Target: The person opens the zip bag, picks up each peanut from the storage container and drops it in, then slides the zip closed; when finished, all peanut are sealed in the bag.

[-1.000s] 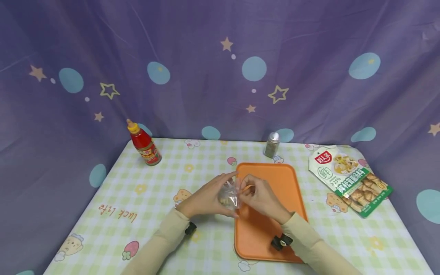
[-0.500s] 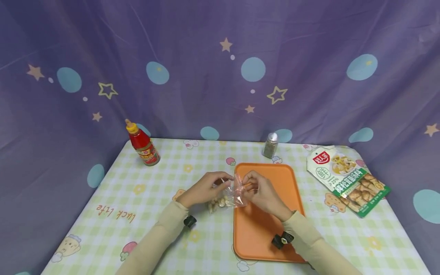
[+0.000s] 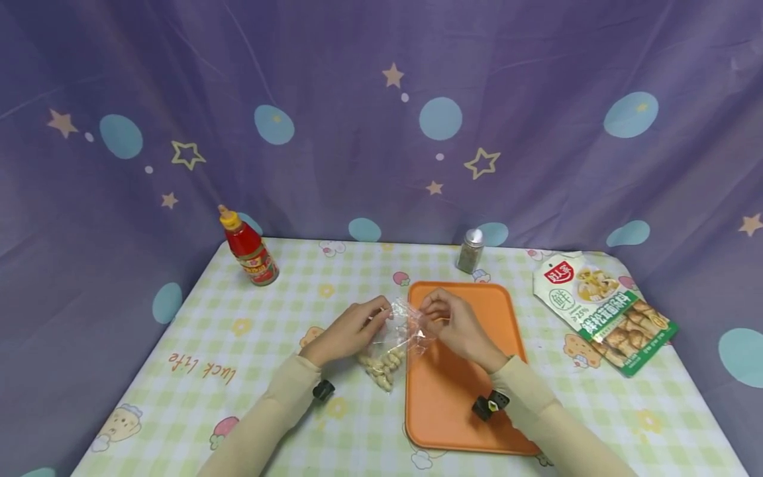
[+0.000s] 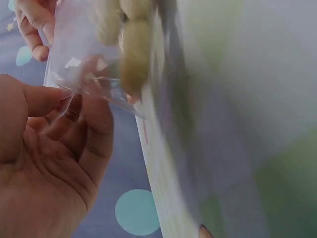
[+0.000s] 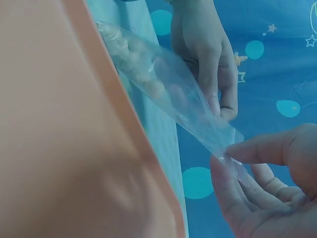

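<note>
A clear plastic bag point(image 3: 390, 334) with several unshelled peanuts point(image 3: 381, 370) in its lower part hangs between both hands, just left of the orange tray. My left hand point(image 3: 348, 336) pinches one upper side of the bag between thumb and fingers; the left wrist view shows the grip on the film point(image 4: 74, 91) up close. On the opposite side, my right hand point(image 3: 457, 331) pinches the bag near its top edge over the tray's left rim. In the right wrist view, thumb and forefinger meet on the plastic point(image 5: 218, 144). Whether the bag's mouth is parted cannot be made out.
The orange tray point(image 3: 441, 411) lies under the right forearm. A red sauce bottle point(image 3: 253, 258) stands at the back left, a pepper shaker point(image 3: 470, 252) behind the tray. At right lies a green and white food packet point(image 3: 608, 315). A checked cloth point(image 3: 286, 285) covers the table.
My left hand has gone from cupping the bag to pinching its upper side. The bag now hangs lower and flatter, with the peanuts plainly visible. My right hand has stayed nearly in place.
</note>
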Action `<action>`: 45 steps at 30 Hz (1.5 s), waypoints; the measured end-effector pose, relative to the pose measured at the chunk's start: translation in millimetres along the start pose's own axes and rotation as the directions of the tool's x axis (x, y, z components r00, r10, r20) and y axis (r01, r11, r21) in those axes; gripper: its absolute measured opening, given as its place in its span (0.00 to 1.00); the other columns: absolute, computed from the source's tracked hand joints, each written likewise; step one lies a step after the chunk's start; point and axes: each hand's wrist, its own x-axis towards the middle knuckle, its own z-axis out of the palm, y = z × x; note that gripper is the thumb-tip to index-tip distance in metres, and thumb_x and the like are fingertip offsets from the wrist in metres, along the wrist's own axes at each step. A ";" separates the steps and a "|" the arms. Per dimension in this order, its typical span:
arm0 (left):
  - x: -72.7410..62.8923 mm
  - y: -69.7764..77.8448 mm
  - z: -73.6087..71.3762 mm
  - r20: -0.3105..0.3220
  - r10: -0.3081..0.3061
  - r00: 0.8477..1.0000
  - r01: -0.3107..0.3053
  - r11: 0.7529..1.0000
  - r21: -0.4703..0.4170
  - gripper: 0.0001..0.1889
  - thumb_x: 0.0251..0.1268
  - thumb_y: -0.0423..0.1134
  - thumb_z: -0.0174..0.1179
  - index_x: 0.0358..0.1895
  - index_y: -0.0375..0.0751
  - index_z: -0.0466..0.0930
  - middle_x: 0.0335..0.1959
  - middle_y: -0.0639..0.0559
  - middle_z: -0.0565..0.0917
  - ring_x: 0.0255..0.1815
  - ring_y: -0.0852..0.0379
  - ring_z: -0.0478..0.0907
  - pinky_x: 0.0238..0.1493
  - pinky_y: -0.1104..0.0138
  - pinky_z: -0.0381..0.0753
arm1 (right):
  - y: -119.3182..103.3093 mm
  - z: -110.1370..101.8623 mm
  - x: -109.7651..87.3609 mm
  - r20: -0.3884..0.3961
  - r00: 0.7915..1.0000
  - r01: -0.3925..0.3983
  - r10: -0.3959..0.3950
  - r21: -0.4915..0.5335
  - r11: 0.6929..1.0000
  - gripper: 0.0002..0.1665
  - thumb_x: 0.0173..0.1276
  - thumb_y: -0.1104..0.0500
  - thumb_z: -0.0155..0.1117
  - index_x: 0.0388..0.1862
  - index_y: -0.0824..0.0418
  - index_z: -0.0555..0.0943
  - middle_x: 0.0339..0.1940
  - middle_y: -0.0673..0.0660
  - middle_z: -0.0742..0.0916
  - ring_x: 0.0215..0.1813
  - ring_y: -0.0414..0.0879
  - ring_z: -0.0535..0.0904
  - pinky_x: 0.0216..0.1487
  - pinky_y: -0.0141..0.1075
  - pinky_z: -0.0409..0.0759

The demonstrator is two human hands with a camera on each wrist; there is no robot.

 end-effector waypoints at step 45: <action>5.1 0.0 -6.2 -0.220 -0.089 0.971 0.051 0.984 -0.173 0.06 0.79 0.40 0.58 0.42 0.46 0.83 0.38 0.47 0.88 0.37 0.47 0.87 0.39 0.67 0.87 | -10.2 26.9 41.8 0.119 0.993 0.038 -0.022 -0.132 0.991 0.05 0.72 0.56 0.71 0.39 0.56 0.91 0.37 0.52 0.88 0.40 0.41 0.82 0.47 0.33 0.82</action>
